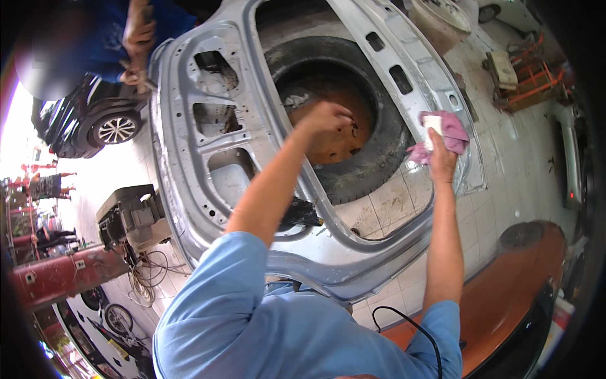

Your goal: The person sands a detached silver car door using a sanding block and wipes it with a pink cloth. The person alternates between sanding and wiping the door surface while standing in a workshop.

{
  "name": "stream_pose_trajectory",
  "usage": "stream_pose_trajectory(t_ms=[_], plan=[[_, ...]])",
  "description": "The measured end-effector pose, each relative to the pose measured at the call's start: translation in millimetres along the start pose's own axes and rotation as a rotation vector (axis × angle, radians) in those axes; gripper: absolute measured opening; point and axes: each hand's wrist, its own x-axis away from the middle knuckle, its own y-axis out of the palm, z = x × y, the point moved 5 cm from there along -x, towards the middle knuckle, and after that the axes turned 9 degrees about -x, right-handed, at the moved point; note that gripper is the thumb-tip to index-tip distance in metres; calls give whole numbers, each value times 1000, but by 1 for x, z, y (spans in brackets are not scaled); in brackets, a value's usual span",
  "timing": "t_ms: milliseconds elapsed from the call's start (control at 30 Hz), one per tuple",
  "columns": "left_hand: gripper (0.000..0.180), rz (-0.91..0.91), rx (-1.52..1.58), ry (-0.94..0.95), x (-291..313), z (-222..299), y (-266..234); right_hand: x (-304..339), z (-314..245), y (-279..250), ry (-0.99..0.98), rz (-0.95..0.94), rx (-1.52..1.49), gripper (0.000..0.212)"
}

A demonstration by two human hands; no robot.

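A bare silver-grey car door shell [297, 256] lies in front of me, its large window opening framing a black tyre [388, 136] underneath. My right hand [444, 165] is at the right side of the frame, closed around a small white block [432, 126] and a crumpled pink cloth [454, 131]. The cloth rests against the metal edge. My left hand [323, 120] hovers over the window opening above the tyre's centre. Its fingers are loosely bent and apart, with nothing visible in them. Inside the tyre an orange-brown surface [334, 142] shows.
At the far left another person's hands [136, 47] are at the panel's edge, one holding a tool. An engine-like part [136, 218] stands left, beside coiled cables. An orange body panel [505, 271] lies lower right. A bucket [442, 22] and an orange metal frame [524, 76] are upper right.
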Motion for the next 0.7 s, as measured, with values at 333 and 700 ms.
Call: stream_pose_trajectory(t_ms=[333,700], plan=[[33,-52,1453,-299,-16,-35,103,20,-24,232,79,-196,-406,25],[20,74,941,-295,-4,-69,82,13,-26,254,25,-266,-297,21]])
